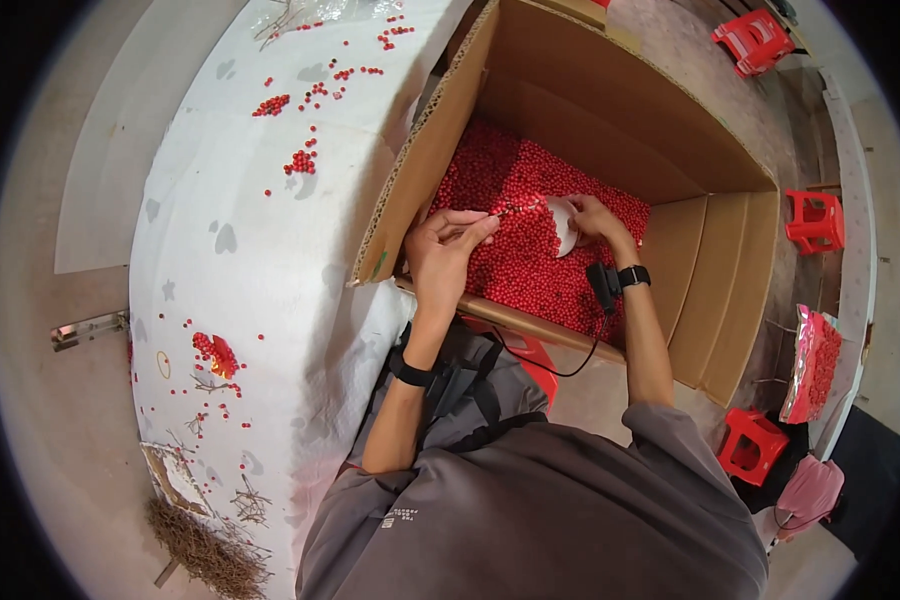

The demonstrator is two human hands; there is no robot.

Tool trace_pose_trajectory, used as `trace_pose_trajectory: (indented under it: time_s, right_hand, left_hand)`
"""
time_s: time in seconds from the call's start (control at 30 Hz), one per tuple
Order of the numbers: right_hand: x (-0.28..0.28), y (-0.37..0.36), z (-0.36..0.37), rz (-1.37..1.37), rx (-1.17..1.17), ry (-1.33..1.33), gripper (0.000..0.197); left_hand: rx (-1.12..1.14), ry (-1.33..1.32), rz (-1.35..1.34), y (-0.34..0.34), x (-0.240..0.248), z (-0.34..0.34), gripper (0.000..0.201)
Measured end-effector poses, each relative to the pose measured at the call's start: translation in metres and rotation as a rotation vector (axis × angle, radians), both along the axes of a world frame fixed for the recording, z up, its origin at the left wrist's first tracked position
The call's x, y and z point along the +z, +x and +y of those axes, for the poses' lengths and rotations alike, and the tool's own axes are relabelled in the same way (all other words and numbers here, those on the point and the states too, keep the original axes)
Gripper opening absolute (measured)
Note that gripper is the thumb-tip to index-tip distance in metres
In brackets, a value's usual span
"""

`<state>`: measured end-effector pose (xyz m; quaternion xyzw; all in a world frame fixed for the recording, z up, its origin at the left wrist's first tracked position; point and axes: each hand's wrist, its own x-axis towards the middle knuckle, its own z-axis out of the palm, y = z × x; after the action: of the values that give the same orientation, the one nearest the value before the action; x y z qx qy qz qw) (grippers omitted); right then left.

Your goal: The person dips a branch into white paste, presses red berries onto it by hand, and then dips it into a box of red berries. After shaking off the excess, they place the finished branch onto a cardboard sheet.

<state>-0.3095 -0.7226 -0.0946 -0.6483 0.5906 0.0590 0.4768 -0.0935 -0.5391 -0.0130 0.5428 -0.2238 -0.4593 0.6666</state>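
Observation:
A large open cardboard box (610, 60) holds a deep layer of small round red beads (530, 265), berry-like in look. Over the left part of that layer, my left hand (440, 258) pinches the end of a thin twig (515, 210) between thumb and fingers. The twig points right, and red beads lie around its far end. My right hand (595, 220) is closed on a white curved piece like a small bowl or scoop (562, 228), tilted above the beads. The twig's tip comes close to the scoop; whether they touch I cannot tell.
A table with a white patterned cloth (240, 210) stands left of the box, with scattered red beads (300, 162), bare twigs (250, 500) and a brown twig heap (200, 545). Red stools (815, 222) stand at right. A black cable (560, 374) hangs at the box's near edge.

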Motion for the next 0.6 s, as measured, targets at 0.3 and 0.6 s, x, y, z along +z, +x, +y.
trace_pose_trajectory:
  time_s: [0.3,0.6]
  right_hand:
    - [0.107,-0.009,0.060,-0.626,-0.196,0.028,0.034]
    - [0.122,-0.012,0.096,-0.081,-0.149,-0.286,0.024]
  left_hand:
    - [-0.069,-0.020,0.837,-0.004,0.009,0.007,0.015]
    - [-0.115,0.044,1.001,-0.028,0.011,0.017,0.016]
